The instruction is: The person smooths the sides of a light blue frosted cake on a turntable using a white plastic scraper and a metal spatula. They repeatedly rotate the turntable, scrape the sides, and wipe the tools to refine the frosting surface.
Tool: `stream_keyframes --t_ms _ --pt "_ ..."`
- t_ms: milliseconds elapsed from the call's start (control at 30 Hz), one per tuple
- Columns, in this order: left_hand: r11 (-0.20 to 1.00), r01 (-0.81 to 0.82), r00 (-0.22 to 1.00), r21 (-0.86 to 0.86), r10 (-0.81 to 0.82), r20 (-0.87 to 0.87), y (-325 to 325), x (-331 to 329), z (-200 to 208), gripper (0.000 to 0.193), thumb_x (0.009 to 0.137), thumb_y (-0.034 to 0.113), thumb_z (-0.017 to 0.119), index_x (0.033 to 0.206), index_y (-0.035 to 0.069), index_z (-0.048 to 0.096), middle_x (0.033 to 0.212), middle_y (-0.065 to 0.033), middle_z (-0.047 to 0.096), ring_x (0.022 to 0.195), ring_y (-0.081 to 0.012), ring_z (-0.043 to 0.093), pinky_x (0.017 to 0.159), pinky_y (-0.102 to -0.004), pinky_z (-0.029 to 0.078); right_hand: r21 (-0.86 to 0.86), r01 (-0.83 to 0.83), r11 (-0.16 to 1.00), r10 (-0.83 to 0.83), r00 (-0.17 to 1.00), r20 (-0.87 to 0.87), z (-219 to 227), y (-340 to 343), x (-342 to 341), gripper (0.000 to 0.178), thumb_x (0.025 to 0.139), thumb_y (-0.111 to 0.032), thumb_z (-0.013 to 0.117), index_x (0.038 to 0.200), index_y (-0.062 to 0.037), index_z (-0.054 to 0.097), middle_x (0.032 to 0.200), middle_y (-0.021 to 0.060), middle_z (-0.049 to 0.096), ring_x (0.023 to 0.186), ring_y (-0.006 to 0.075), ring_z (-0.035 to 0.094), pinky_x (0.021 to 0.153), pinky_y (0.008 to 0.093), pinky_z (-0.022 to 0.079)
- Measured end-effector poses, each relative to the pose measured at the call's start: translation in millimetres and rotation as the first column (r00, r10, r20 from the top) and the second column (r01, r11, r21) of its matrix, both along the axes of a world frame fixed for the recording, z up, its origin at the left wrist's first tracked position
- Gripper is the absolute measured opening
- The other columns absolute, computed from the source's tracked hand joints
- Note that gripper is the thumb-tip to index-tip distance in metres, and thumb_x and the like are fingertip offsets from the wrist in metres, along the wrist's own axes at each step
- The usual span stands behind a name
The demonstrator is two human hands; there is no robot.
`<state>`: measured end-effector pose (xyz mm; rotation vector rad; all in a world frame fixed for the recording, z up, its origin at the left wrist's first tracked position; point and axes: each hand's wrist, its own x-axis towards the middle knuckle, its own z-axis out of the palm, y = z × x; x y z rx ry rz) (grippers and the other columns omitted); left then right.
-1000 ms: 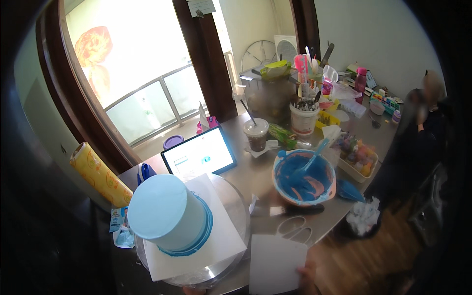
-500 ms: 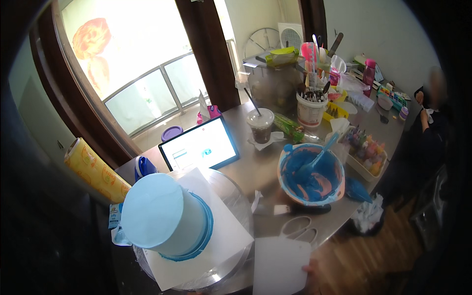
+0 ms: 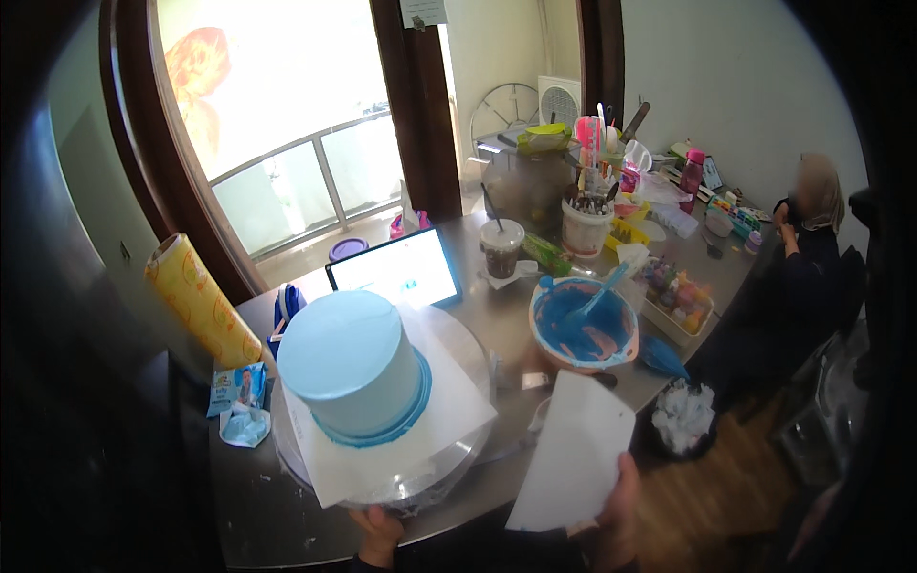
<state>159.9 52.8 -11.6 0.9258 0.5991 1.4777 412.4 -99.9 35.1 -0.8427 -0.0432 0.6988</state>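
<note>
A tall round cake [image 3: 342,349] in smooth light blue frosting, with a darker blue ring at its foot, stands on a white square cake board [image 3: 449,392]. Under the board is a round metallic turntable [image 3: 482,358]. My left hand [image 3: 379,535] is at the turntable's near rim, fingers curled against it and partly hidden. In my right hand [image 3: 621,506] is a white flat panel [image 3: 576,444], gripped by its right edge and tilted above the table's front edge. Beyond it stands a bowl [image 3: 585,325] of blue frosting with a light blue spatula [image 3: 602,291] inside.
A tablet [image 3: 401,267] leans behind the cake. A yellow roll [image 3: 201,301] and blue wipes packet [image 3: 237,390] lie left. A lidded drink cup [image 3: 501,250], utensil bucket [image 3: 586,229] and tray of colour bottles [image 3: 678,296] stand farther right. A person [image 3: 812,220] sits at the far right.
The white panel has been raised and tilted, now covering the scissors' handles and part of the dark-handled tool. My left hand has come into view at the turntable. The view has shifted.
</note>
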Motion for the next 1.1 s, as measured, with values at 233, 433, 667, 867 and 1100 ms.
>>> stream_keyframes --t_ms 233,433,667,867,1100 --pt "0.985 -0.155 0.984 -0.072 0.161 0.079 27 -14 37 0.048 0.088 0.037 0.032 0.117 0.000 0.042 0.114 -0.0098 0.049 0.106 -0.0201 0.046 0.092 -0.0321 0.033 0.245 -0.109 0.963 0.056 0.975 0.213 24 -23 5 0.049 0.075 -0.012 0.040 0.122 0.0012 0.037 0.117 0.0138 0.046 0.108 0.0262 0.045 0.094 0.0356 0.036" --pt "0.991 -0.063 0.986 -0.119 0.080 0.145 38 -31 51 0.041 0.089 0.032 0.033 0.112 0.001 0.046 0.111 -0.0085 0.051 0.105 -0.0174 0.047 0.090 -0.0312 0.034 0.252 -0.073 0.965 0.025 0.981 0.191 35 -22 -7 0.048 0.077 -0.009 0.044 0.123 0.0012 0.035 0.118 0.0128 0.045 0.110 0.0253 0.044 0.094 0.0360 0.035" --pt "0.996 -0.062 0.993 -0.063 0.068 0.096 30 -37 48 0.029 0.090 0.031 0.038 0.101 0.008 0.050 0.089 -0.0015 0.055 0.075 -0.0091 0.051 0.065 -0.0233 0.040 0.249 -0.105 0.963 0.052 0.976 0.210 42 -22 -18 0.044 0.078 -0.004 0.047 0.121 0.0031 0.037 0.116 0.0126 0.046 0.109 0.0239 0.044 0.093 0.0352 0.036" --pt "0.986 -0.108 0.986 -0.129 0.123 0.115 28 -38 57 0.018 0.088 0.029 0.046 0.083 0.012 0.049 0.061 0.0059 0.041 0.051 -0.0030 0.036 0.046 -0.0187 0.031 0.218 -0.137 0.966 0.093 0.975 0.202 41 -21 -18 0.047 0.079 -0.006 0.047 0.124 0.0007 0.036 0.119 0.0126 0.045 0.109 0.0244 0.045 0.093 0.0357 0.037" --pt "0.994 -0.056 0.987 -0.091 0.069 0.145 31 -41 53 0.020 0.088 0.029 0.048 0.077 0.013 0.047 0.057 0.0072 0.036 0.049 -0.0023 0.032 0.046 -0.0177 0.028 0.242 -0.135 0.961 0.093 0.980 0.178 44 -17 -23 0.044 0.078 -0.005 0.048 0.119 0.0044 0.038 0.115 0.0127 0.046 0.106 0.0237 0.046 0.092 0.0338 0.037"
